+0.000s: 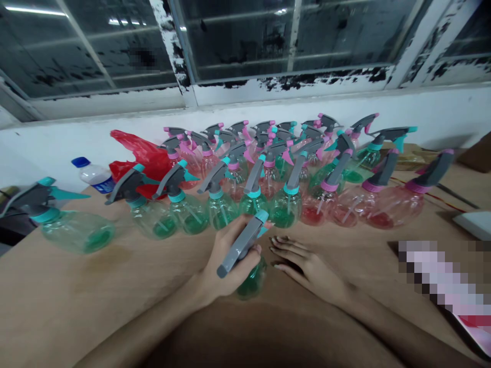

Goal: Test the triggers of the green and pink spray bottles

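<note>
My left hand [230, 260] is wrapped round the neck of a green spray bottle [251, 281] with a grey and teal trigger head, upright at the near side of the table. Beside it, my right hand [307, 263] rests palm down on the table, fingers stretched toward the bottle and holding nothing. Just beyond both hands runs a front row of spray bottles: green ones [190, 217] with teal collars toward the left and middle, and pink ones [318, 207] with pink collars toward the right. Behind them several more pink and green bottles crowd together.
A red plastic bag [141, 153] and a water bottle with a blue cap [94, 174] lie at the back left. A single green spray bottle [76, 230] stands at the far left of the wooden table [49, 301]. A brown box [475, 153] sits at the back right, below windows.
</note>
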Tool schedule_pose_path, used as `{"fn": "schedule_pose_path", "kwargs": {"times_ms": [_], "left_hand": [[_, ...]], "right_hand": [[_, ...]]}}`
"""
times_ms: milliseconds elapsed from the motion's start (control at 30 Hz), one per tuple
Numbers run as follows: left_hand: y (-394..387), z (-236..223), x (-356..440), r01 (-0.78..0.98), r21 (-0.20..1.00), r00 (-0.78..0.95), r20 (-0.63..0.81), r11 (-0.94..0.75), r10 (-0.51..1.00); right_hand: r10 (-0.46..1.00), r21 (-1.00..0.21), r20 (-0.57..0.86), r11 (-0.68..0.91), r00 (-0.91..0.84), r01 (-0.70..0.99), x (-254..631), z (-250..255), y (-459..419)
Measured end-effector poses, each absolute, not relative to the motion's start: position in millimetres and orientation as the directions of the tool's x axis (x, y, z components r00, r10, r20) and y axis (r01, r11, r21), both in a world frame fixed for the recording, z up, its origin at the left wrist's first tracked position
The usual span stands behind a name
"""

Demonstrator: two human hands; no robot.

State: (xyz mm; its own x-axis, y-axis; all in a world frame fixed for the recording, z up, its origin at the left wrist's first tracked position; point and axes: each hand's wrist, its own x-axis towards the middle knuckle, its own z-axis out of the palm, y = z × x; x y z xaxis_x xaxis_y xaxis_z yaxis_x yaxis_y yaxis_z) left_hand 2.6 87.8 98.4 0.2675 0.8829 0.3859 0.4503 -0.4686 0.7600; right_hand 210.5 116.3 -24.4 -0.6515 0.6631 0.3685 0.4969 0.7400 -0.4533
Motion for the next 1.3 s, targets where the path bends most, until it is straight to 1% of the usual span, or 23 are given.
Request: {"fn": "schedule_pose_path", "kwargs": {"times_ms": [167,533,700,933,1100,1300], "left_hand": [[85.8,98.1,5.4,0.406,0.799,0.235,0.378,-0.443,0.896],[89.7,89.4,-0.4,0.431,0.737,0.274,0.443,-0.521,0.854],[88.8,92.4,1.7,0.446,0.742,0.261,0.427,-0.5,0.866],[86.0,94.6,4.3,0.443,0.782,0.224,0.376,-0.438,0.899],[86.7,96.7,3.6,0.41,0.776,0.264,0.402,-0.479,0.877],[87.5,92.6,1.2,0.4,0.799,0.258,0.372,-0.449,0.892]], "right_hand": [[0.665,-0.46,0.377,0.739,-0.645,0.492,210.4,-23.8,116.3],[0.666,-0.466,0.377,0.737,-0.644,0.489,210.7,-23.1,116.0],[0.664,-0.464,0.369,0.738,-0.65,0.491,210.8,-22.8,116.2],[0.665,-0.467,0.368,0.737,-0.65,0.489,211.0,-24.7,116.5],[0.663,-0.47,0.372,0.738,-0.649,0.485,211.0,-23.9,116.7],[0.667,-0.476,0.377,0.735,-0.642,0.483,210.6,-22.7,116.3]]}}
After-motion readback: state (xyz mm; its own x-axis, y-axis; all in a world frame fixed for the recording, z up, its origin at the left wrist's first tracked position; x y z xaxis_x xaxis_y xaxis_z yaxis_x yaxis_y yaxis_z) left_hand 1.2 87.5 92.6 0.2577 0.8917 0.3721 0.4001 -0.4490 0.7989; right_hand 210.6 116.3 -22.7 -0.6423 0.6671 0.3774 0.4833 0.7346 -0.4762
